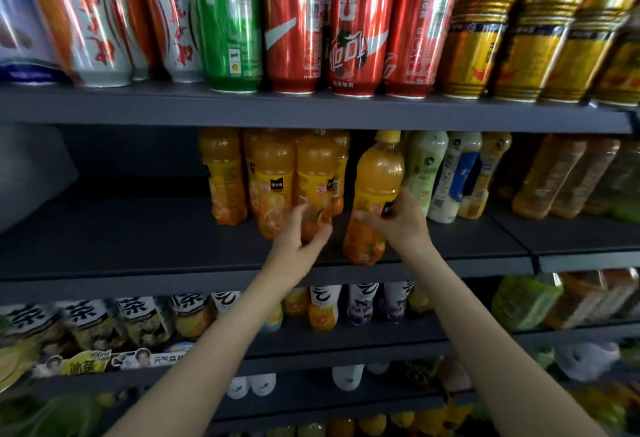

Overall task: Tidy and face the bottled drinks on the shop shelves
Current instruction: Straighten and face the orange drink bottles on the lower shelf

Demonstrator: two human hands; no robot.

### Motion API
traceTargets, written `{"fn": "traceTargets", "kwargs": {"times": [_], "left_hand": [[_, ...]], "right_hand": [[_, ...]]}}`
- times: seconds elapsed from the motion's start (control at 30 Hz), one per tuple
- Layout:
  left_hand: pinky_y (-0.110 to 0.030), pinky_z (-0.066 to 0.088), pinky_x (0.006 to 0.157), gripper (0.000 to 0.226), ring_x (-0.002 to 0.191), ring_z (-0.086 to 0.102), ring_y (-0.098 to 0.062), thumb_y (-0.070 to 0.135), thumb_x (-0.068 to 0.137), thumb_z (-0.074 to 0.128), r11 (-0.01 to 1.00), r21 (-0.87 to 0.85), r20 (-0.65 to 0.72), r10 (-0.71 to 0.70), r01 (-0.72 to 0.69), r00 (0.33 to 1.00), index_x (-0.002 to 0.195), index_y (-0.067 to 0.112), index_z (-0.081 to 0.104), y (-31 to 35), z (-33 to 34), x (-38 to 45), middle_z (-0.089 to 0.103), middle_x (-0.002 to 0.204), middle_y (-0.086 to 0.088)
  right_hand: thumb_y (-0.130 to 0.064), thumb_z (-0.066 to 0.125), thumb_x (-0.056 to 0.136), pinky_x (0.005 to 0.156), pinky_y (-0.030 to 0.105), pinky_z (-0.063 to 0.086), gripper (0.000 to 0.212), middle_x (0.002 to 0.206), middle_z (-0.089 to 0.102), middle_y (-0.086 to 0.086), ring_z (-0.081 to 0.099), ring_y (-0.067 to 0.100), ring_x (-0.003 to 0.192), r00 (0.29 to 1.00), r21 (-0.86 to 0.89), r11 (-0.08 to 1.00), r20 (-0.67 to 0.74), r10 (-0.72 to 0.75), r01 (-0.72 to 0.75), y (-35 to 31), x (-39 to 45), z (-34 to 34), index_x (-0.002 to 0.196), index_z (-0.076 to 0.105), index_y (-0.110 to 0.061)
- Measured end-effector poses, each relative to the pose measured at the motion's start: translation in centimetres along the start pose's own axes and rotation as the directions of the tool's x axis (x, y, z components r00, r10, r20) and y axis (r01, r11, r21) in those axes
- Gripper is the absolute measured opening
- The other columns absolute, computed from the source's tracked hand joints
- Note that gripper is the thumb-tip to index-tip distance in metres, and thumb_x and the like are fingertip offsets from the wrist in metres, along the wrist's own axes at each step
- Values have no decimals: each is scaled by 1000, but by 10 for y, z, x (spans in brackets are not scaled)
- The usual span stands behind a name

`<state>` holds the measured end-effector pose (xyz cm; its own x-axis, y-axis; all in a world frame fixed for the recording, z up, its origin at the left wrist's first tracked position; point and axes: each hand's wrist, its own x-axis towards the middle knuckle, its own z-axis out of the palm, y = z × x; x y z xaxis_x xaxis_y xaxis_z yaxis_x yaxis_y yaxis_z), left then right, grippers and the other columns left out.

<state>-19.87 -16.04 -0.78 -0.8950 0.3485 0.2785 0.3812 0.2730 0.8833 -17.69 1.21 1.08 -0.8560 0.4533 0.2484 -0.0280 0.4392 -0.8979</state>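
Note:
On the middle dark shelf [138,263] stand several orange juice bottles. My right hand [398,222] grips one orange juice bottle [377,173] with a yellow cap near the shelf's front edge; the bottle tilts slightly left. My left hand [301,232] is blurred, with fingers loosely curled in front of another orange juice bottle [315,173] in the group; I cannot tell whether it touches that bottle. More orange bottles [223,173] stand behind and to the left.
Pale green and white bottles [422,173] stand right of the held bottle, with amber tea bottles [561,177] further right. Red, green and gold cans [356,31] fill the shelf above. Tea and juice bottles [322,308] fill the shelf below.

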Motion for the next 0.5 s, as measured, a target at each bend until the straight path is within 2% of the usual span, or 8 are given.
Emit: {"fn": "traceTargets", "kwargs": {"times": [0.07,0.1,0.2,0.27,0.33,0.4,0.47,0.5], "left_hand": [[-23,33,101,48,123,43,-7,46,88,52,963,-160,233,-175,215,957,131,26,44,2,-4,-2,47,129,13],[-26,37,104,47,121,48,-9,48,86,53,923,-239,328,-216,301,920,127,26,48,1,-6,-5,52,130,9],[-30,44,101,33,112,58,-11,38,87,56,870,-323,462,-199,373,864,118,27,50,5,-11,-18,59,124,3],[-30,48,97,32,108,60,-11,33,87,58,873,-356,418,-169,332,893,117,24,51,12,-11,-24,60,121,1],[-28,47,94,37,107,57,-11,31,86,62,928,-298,265,-144,223,953,119,20,50,21,-11,-29,57,122,0],[-25,40,91,54,109,48,-11,31,80,71,999,-17,61,-36,37,998,125,18,45,24,-13,-30,50,121,1],[-26,34,95,63,115,38,-12,33,75,75,950,267,-17,172,-161,985,127,20,43,26,-19,-33,41,120,3],[-29,33,99,64,118,35,-13,34,73,76,913,331,-8,254,-238,967,127,23,43,27,-24,-33,38,120,4]], "right_hand": [[-36,83,63,94,46,50,72,120,62,3,58,21,113,995,225,973,100,27,-49,-5,-20,-4,123,47,-20],[-34,82,65,92,48,52,68,119,63,4,60,23,112,990,336,938,134,35,-78,-8,-28,-6,123,48,-20],[-20,71,81,83,39,56,50,117,64,6,63,23,107,981,523,838,183,65,-153,-23,-42,-13,124,48,-18],[-20,66,86,80,33,57,41,116,64,5,63,21,105,982,519,841,176,71,-153,-30,-45,-17,123,48,-18],[-24,64,89,81,33,56,34,117,63,6,63,21,105,983,480,861,140,115,-169,-35,-45,-18,119,50,-18],[-26,65,88,79,34,56,31,116,63,10,63,24,103,969,489,837,134,206,-245,-37,-47,-16,113,52,-15],[-25,67,86,78,38,56,28,110,62,12,63,29,99,935,582,732,189,300,-353,-37,-51,-12,106,52,-13],[-24,68,85,77,41,55,26,106,62,13,62,30,96,918,637,664,222,330,-393,-37,-53,-10,103,52,-13]]}}
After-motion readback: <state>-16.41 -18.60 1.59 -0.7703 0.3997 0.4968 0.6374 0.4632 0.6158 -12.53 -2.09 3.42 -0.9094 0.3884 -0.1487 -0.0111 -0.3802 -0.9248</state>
